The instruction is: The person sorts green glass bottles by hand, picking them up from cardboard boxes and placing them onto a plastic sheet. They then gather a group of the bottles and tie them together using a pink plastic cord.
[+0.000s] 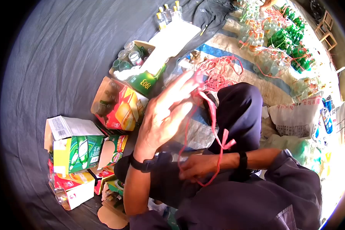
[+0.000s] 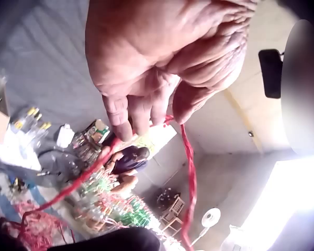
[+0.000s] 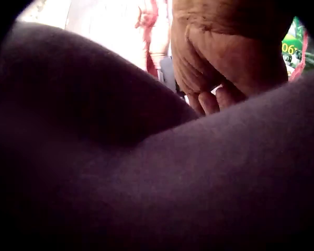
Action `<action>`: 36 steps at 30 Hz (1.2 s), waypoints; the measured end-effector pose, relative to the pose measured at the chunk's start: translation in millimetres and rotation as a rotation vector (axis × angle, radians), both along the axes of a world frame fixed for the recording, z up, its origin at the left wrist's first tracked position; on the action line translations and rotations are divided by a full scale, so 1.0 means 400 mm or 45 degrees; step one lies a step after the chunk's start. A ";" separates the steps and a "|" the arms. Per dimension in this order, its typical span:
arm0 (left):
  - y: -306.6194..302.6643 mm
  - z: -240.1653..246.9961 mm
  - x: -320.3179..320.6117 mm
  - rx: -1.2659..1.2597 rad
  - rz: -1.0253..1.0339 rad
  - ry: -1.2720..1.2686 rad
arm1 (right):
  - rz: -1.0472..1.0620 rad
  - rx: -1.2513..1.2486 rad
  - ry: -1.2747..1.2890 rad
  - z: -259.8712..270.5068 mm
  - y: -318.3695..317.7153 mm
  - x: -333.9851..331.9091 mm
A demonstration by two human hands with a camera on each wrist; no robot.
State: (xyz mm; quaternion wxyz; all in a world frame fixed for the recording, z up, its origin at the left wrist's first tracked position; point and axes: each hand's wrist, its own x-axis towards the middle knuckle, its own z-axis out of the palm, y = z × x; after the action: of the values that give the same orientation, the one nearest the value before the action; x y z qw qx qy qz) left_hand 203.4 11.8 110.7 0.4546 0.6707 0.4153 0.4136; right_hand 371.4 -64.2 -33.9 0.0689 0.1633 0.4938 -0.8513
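Raised over the person's lap, the left hand (image 1: 163,115) pinches a red string between thumb and fingers. In the left wrist view the string (image 2: 190,178) hangs in two strands from the fingertips of that hand (image 2: 167,57). Lower down, near the thigh, the right hand (image 1: 197,165) has curled fingers and grips the string; a loop of string (image 1: 219,161) with a knot hangs between the hands. The right wrist view shows the right hand (image 3: 230,57) partly behind dark cloth, its fingertips mostly hidden.
A tangle of red string (image 1: 220,71) lies on the striped sheet beyond the knee. Boxes of bottles and jars (image 1: 119,111) stand at the left. Tied bundles of bottles (image 1: 283,40) fill the upper right, near white sacks (image 1: 297,117). Another person (image 2: 128,162) is farther off.
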 end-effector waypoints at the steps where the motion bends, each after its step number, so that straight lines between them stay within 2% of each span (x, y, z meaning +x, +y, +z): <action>1: -0.013 -0.031 -0.005 -0.087 0.040 -0.224 | 0.011 0.224 0.269 0.002 0.002 -0.009; 3: -0.042 -0.088 -0.015 -0.265 0.046 -0.695 | 0.055 0.150 0.149 0.012 0.011 -0.017; 5: -0.080 -0.098 0.001 -0.291 0.175 -0.918 | 0.107 0.072 0.030 0.003 0.008 -0.028; 7: -0.105 -0.099 0.007 -0.276 0.238 -0.924 | 0.183 0.329 0.027 -0.037 -0.008 -0.039; 11: -0.137 -0.069 0.016 -0.240 0.284 -1.163 | 0.206 0.295 -0.024 -0.055 -0.012 -0.035; 14: -0.163 -0.043 -0.006 -0.258 0.353 -1.140 | 0.171 0.298 -0.132 -0.046 0.004 -0.026; 16: -0.176 -0.024 -0.008 -0.243 0.398 -1.148 | 0.267 1.137 0.020 -0.112 0.019 -0.036; 17: -0.191 -0.008 -0.018 -0.237 0.326 -1.111 | 0.262 1.138 0.019 -0.132 0.025 -0.029; 19: -0.210 0.020 0.012 -0.257 0.482 -1.033 | -0.032 1.322 -0.222 -0.132 0.041 -0.009; 21: -0.241 0.009 -0.021 -0.305 0.416 -0.925 | -0.087 1.450 -0.198 -0.151 0.064 -0.004; 23: -0.268 -0.005 -0.034 -0.344 0.347 -0.819 | -0.206 1.280 -0.110 -0.208 0.088 -0.014; 24: -0.277 -0.010 -0.035 -0.335 0.268 -0.789 | -0.207 1.286 -0.111 -0.163 0.114 -0.013; 26: -0.295 -0.006 -0.032 -0.361 0.167 -0.836 | -0.516 -0.008 -0.326 -0.036 0.173 -0.011; 27: -0.302 0.000 -0.028 -0.395 0.144 -0.915 | -0.727 -0.463 -0.064 -0.067 0.187 -0.012; 29: -0.317 -0.018 -0.045 -0.454 0.113 -0.813 | -0.983 -1.023 0.134 -0.032 0.250 -0.008; 31: -0.323 -0.043 -0.065 -0.499 0.097 -0.710 | -1.089 -1.106 0.336 -0.023 0.327 0.021; 33: -0.323 -0.073 -0.070 -0.539 0.083 -0.611 | -1.376 -0.991 0.275 -0.036 0.400 0.047; 35: -0.309 -0.107 -0.058 -0.614 0.082 -0.576 | -1.026 -0.928 0.251 -0.013 0.494 0.107; 36: -0.299 -0.138 -0.059 -0.459 0.186 -0.214 | -1.127 -0.633 0.063 0.078 0.483 0.104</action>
State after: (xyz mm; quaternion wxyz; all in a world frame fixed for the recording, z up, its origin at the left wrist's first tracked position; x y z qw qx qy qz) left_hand 180.0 -107.7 55.6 0.5691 0.5097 0.4906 0.4190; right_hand 413.1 129.0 -2.6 -0.2734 0.3153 0.1614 -0.8943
